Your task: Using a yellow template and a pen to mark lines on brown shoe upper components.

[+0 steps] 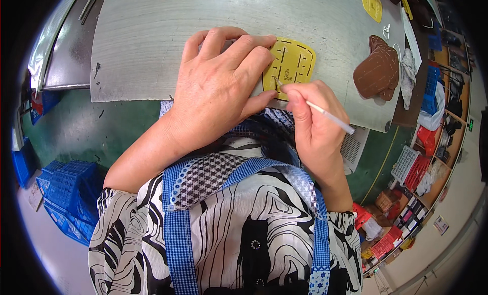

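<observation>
A yellow slotted template with rounded corners lies on the table near its front edge. My left hand is spread over the template's left side, fingers stretched out, its fingertips and thumb resting along that edge. In my right hand is a slim pen with a pale shaft, pinched between thumb and fingers. The pen's thin tip meets the template near its lower left slots. What lies under the template and under my left palm is hidden.
Brown stitched-looking pieces are stacked on the table's right, beside a crumpled grey cloth. Another yellow template lies at the far right. Blue plastic crates stand on the floor to the left. Loaded shelves line the right.
</observation>
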Demonstrator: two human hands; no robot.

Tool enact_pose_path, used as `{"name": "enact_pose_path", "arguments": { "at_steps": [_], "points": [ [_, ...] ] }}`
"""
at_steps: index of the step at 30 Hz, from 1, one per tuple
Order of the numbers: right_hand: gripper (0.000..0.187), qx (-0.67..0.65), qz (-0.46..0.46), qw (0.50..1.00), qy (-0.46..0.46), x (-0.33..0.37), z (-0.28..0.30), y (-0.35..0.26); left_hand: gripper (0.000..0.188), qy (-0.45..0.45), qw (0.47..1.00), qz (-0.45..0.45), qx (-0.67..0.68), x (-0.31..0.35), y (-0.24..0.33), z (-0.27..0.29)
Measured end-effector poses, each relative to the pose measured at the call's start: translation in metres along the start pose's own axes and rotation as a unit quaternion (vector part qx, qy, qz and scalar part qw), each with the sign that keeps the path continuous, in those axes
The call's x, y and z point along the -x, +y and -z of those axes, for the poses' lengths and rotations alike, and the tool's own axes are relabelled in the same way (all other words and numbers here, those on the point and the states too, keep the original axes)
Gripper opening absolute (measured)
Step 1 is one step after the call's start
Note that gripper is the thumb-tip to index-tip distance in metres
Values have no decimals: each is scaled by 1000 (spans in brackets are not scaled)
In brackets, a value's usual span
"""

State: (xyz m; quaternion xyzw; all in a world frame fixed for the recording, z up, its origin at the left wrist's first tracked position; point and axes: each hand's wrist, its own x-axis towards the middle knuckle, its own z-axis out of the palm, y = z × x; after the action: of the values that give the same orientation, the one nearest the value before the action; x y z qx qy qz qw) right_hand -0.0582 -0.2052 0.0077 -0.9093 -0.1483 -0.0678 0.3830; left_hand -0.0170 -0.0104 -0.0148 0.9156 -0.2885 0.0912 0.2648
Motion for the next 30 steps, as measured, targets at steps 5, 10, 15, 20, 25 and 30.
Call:
{"name": "enact_pose_path", "arguments": {
  "at_steps": [5, 10, 15, 20, 25, 30],
  "points": [
    [14, -101, -67, 992, 23, -16, 4, 12, 46, -6, 1000, 2, -1, -1, 1, 0],
    [16, 3, 4, 996, 88, -33, -5, 18, 42, 13, 1000, -3, -3, -3, 4, 2],
    [14, -6, -49, 999, 11, 1, 1, -2, 44, 3, 1000, -2, -7, 0, 1, 0],
    [15, -19, -65, 998, -16, 16, 8, -5, 46, -1, 1000, -10, -12, 0, 2, 3],
    [19, -79, -99, 990, 64, -6, 11, 14, 48, -13, 999, -16, -40, 1, 2, 1],
    [20, 5, -18, 992, 125, -24, 2, 29, 49, -12, 999, -20, -39, 0, 4, 0]
  ]
}}
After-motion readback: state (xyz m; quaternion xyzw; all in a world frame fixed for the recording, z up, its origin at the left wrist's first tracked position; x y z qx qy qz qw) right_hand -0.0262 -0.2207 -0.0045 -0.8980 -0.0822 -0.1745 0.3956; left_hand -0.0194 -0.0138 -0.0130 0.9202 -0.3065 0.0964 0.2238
